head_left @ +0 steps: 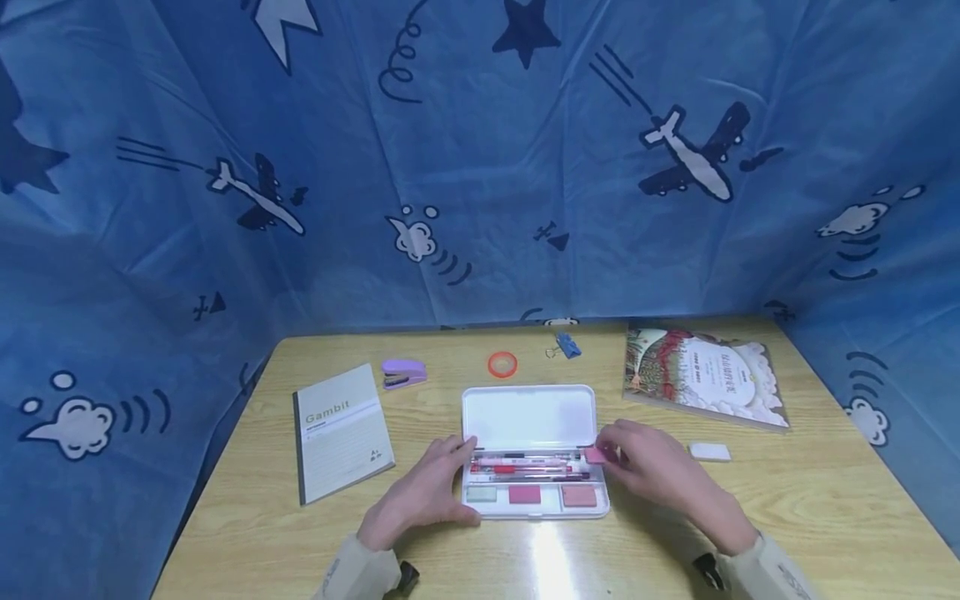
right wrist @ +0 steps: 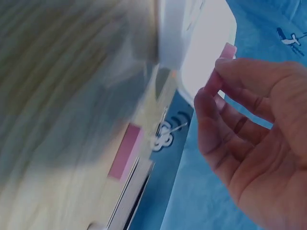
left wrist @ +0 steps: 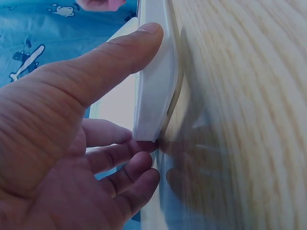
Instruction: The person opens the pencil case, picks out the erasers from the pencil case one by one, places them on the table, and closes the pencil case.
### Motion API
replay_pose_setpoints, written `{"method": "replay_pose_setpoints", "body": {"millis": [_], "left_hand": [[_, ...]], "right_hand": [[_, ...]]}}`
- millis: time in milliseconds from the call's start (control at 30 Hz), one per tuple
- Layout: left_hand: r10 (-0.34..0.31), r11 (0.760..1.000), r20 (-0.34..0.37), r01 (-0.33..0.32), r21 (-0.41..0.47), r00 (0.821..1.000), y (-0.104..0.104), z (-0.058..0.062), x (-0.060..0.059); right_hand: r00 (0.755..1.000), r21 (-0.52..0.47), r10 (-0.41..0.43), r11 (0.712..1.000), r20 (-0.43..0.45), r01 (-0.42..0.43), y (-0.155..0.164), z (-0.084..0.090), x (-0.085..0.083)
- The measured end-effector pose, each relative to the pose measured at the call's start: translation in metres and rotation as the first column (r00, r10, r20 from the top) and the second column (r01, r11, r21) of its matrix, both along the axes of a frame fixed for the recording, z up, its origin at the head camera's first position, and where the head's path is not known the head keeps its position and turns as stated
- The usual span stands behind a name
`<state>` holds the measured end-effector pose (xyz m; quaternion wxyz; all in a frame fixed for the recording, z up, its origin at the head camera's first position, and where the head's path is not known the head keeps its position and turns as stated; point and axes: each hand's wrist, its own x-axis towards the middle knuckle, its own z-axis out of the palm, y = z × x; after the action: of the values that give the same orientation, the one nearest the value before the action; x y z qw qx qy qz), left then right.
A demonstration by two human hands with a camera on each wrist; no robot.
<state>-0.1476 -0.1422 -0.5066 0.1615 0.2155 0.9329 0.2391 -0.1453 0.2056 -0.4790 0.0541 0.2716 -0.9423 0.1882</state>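
A white pencil case (head_left: 528,417) lies with its lid raised at the back. Inside it are several pens (head_left: 525,468) in the rear compartment. Along the front compartment sit a pale green eraser (head_left: 482,494), a deep pink eraser (head_left: 524,494) and a lighter pink eraser (head_left: 579,497). My left hand (head_left: 427,487) holds the left end of the case, and in the left wrist view its thumb (left wrist: 124,50) presses the case's side wall. At the case's right end, my right hand (head_left: 648,462) pinches a small pink eraser (right wrist: 229,51) between thumb and fingers, over the pens' right ends.
Right of my right hand lies a white-topped block (head_left: 709,452) with pink sides. Behind it is a picture-covered book (head_left: 705,375). A notebook (head_left: 345,433) and purple stapler (head_left: 403,373) lie left. Orange tape (head_left: 502,364) and a blue binder clip (head_left: 567,345) lie behind the case.
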Motion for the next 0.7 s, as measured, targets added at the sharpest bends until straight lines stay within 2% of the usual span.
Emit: {"method": "replay_pose_setpoints", "body": {"millis": [233, 433, 700], "left_hand": [[0.0, 1.0, -0.005, 0.0, 0.006, 1.0, 0.0, -0.001, 0.001], [-0.008, 1.0, -0.02, 0.008, 0.004, 1.0, 0.0, 0.0, 0.0], [-0.014, 1.0, -0.028, 0.014, 0.009, 1.0, 0.0, -0.001, 0.0]], "right_hand": [[0.999, 0.004, -0.045, 0.999, 0.009, 0.045, 0.026, 0.0, 0.01], [0.997, 0.002, -0.069, 0.998, -0.018, 0.069, 0.046, -0.004, 0.019], [0.996, 0.002, -0.089, 0.996, 0.008, 0.089, 0.062, -0.013, 0.026]]}}
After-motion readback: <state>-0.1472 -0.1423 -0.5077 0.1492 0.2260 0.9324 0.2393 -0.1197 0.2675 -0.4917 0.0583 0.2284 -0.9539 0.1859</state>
